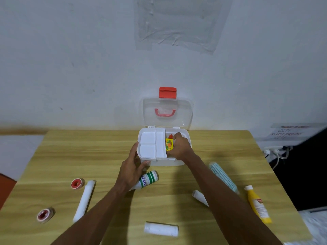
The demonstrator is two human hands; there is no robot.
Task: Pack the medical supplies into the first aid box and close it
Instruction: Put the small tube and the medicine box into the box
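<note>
The white first aid box (184,133) stands open at the table's far middle, its clear lid (184,110) with a red latch leaning back against the wall. A white divided tray (152,145) covers the box's left half. My right hand (179,147) reaches into the right half and holds a yellow packet (169,144) there; something red shows just behind it. My left hand (132,167) rests against the box's front left corner. Under my left wrist lies a white bottle with green stripes (147,178).
On the wooden table (88,151) lie two red tape rolls (77,183) (45,215), a long white roll (85,200), a white bandage roll (161,228), a small white tube (200,197), a striped cloth roll (221,175) and a yellow bottle (258,204). Cables hang at the right.
</note>
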